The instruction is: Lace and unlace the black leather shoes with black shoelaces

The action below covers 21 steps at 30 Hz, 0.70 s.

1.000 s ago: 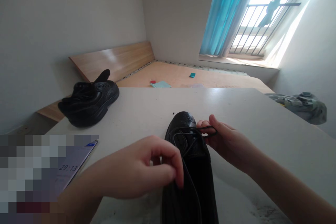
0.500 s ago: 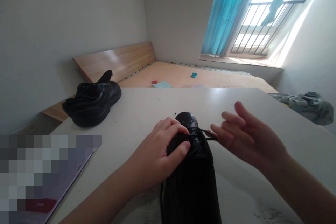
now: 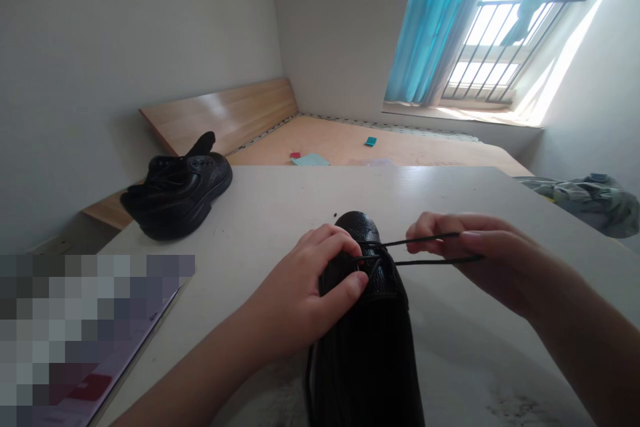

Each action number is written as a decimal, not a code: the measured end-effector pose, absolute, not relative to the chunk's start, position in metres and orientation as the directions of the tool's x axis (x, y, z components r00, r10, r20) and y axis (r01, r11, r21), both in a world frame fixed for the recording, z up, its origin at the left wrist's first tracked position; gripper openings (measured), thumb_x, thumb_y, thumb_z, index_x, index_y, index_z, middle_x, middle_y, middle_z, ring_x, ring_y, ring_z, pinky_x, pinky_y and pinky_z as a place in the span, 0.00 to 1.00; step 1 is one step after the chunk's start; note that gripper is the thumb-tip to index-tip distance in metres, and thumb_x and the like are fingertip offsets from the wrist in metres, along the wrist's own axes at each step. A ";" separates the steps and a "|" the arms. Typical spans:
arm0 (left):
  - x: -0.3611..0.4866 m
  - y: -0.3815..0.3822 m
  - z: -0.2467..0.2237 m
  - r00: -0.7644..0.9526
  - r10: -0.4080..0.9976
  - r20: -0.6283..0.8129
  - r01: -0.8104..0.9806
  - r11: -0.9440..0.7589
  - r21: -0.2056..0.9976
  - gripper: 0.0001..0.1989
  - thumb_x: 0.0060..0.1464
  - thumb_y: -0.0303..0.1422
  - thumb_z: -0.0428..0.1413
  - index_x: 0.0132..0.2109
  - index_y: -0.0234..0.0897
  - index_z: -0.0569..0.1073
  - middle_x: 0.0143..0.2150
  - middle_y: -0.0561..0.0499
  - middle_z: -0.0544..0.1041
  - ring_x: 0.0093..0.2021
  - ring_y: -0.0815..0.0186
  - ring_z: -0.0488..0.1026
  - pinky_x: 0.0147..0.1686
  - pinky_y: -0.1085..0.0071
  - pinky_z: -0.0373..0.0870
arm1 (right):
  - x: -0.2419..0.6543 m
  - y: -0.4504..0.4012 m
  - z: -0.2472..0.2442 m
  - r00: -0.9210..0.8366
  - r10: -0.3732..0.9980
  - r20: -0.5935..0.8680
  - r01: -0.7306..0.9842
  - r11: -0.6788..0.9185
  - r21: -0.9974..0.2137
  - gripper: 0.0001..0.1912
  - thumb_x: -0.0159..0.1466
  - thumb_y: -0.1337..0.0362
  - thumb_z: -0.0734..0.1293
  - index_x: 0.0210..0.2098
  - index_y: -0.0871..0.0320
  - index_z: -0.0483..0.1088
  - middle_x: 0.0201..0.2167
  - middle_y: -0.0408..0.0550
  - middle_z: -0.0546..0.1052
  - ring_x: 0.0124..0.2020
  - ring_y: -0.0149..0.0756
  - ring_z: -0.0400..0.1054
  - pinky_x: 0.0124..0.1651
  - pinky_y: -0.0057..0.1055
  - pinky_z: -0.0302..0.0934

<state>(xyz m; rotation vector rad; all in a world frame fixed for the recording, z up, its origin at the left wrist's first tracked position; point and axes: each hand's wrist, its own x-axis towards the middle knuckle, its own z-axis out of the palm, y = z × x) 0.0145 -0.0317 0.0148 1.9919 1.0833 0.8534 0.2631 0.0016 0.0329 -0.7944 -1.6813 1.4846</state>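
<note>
A black leather shoe (image 3: 367, 353) lies in front of me, its toe or tongue end pointing away; its lower part is dark and cut off by the frame. My left hand (image 3: 325, 280) wraps over its left side, fingertips and thumb pressed near the lacing. Out to the right, a black shoelace (image 3: 430, 261) stretches from the shoe in two strands. Pinched around it is my right hand (image 3: 480, 247), thumb on top, apart from the shoe itself. Some of the left fingers' contact is hidden.
Another black shoe (image 3: 180, 193) rests at the white table's (image 3: 280, 213) far left corner. A purplish flat item (image 3: 145, 327), partly pixelated, lies near left. Beyond are a bed (image 3: 420, 150) with small items, crumpled clothing (image 3: 590, 200) and a window with a blue curtain (image 3: 430, 27).
My right hand has closed on the lace and pulled it to the right, so the loop is longer and taut. My left hand stays on the shoe.
</note>
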 end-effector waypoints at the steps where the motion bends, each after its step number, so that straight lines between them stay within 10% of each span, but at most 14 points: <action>1: 0.014 -0.032 0.015 0.433 0.877 0.207 0.418 -0.399 0.816 0.04 0.60 0.33 0.53 0.43 0.41 0.68 0.47 0.51 0.70 0.51 0.61 0.67 0.54 0.63 0.62 | 0.264 0.002 0.034 -0.528 0.842 0.109 -0.114 0.056 -0.992 0.17 0.63 0.55 0.67 0.21 0.56 0.66 0.26 0.46 0.71 0.31 0.35 0.68 0.40 0.33 0.64; 6: 0.013 -0.031 0.014 0.429 0.884 0.186 0.430 -0.381 0.819 0.06 0.60 0.35 0.53 0.44 0.42 0.69 0.48 0.51 0.70 0.52 0.61 0.66 0.55 0.63 0.62 | 0.265 -0.001 0.039 -0.559 0.828 -0.047 -0.309 -0.261 -0.914 0.11 0.62 0.58 0.66 0.25 0.53 0.67 0.09 0.33 0.49 0.10 0.23 0.39 0.15 0.23 0.48; 13: 0.012 -0.032 0.015 0.430 0.885 0.177 0.437 -0.376 0.817 0.07 0.60 0.36 0.53 0.44 0.42 0.69 0.48 0.51 0.71 0.54 0.59 0.65 0.56 0.61 0.61 | 0.272 -0.002 0.048 -0.346 0.930 0.124 -0.339 0.000 -0.941 0.10 0.57 0.54 0.71 0.29 0.51 0.70 0.15 0.35 0.51 0.11 0.24 0.35 0.09 0.25 0.30; 17: 0.012 -0.032 0.016 0.425 0.886 0.183 0.442 -0.380 0.812 0.07 0.60 0.36 0.53 0.44 0.41 0.69 0.48 0.51 0.71 0.53 0.59 0.66 0.56 0.61 0.62 | 0.269 -0.003 0.037 -0.020 0.890 0.455 0.137 0.453 -0.881 0.12 0.63 0.50 0.66 0.30 0.51 0.72 0.16 0.39 0.59 0.16 0.29 0.52 0.17 0.29 0.50; 21: 0.012 -0.033 0.016 0.426 0.886 0.183 0.451 -0.383 0.806 0.07 0.59 0.36 0.53 0.44 0.41 0.69 0.47 0.51 0.71 0.52 0.59 0.67 0.54 0.62 0.63 | 0.269 -0.005 0.029 0.089 0.535 0.840 0.755 0.514 -0.407 0.06 0.63 0.61 0.68 0.33 0.54 0.77 0.19 0.42 0.68 0.21 0.30 0.60 0.27 0.32 0.52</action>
